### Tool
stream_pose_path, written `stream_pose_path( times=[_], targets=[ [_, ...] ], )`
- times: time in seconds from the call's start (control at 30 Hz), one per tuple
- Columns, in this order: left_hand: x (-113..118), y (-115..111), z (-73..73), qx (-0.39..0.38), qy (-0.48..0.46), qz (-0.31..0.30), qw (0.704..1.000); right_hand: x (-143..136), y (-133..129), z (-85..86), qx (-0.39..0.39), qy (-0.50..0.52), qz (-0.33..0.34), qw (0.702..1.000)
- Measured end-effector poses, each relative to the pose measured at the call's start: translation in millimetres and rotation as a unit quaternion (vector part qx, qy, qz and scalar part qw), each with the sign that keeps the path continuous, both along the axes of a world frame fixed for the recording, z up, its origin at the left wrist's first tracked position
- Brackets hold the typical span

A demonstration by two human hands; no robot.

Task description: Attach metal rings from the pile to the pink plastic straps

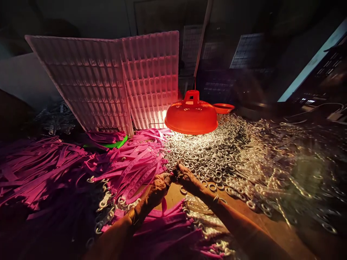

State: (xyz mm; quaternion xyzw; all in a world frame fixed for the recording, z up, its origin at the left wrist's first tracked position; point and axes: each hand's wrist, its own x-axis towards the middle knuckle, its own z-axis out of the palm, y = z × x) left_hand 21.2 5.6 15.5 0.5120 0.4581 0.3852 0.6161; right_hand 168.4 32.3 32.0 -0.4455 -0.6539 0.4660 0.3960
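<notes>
Both hands are meeting at the frame's centre, the left hand [159,186] pinching the end of a pink strap [141,171], the right hand [187,177] pressing what looks like a small metal ring against it; whether that grip is fully clenched I cannot tell. Its long axis is running from lower left toward the fingertips. Pink straps [54,169] are lying left, metal rings [230,151] right, under the orange lamp [191,116], on the desk [271,224].

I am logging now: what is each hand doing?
Left hand: fingers closed on a pink strap.
Right hand: fingers closed; what it holds cannot be told.
</notes>
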Motion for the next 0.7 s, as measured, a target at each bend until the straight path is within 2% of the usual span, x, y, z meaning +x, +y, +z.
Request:
stream_pose_path(
  times=[0.13, 0.3, 0.4, 0.53, 0.63, 0.7],
  targets=[
    [-1.1, 0.5, -7.7, 0.006, -0.015, 0.006, 1.000, -0.1, 7.1, -8.8, 0.002, -0.033, 0.019, 0.999],
    [3.5, 6.2, 11.3, -0.052, -0.085, 0.001, 0.995, -5.4, 2.3, -22.9, 0.071, -0.030, -0.050, 0.996],
    [3.8, 7.2, 16.7, -0.074, -0.070, -0.007, 0.995, -6.0, 2.0, -18.7, 0.041, -0.015, -0.033, 0.998],
    [2.1, 3.4, 5.0, -0.049, -0.044, -0.013, 0.998, -5.5, 9.8, -7.4, 0.000, -0.020, 0.046, 0.999],
    [1.5, 2.6, 2.2, -0.043, -0.027, -0.001, 0.999, -5.5, 13.5, -2.3, 0.007, -0.026, 0.041, 0.999],
    [1.5, 4.7, 9.9, -0.055, -0.024, -0.008, 0.998, -3.0, 11.4, 3.5, 0.021, -0.026, 0.027, 0.999]
  ],
)
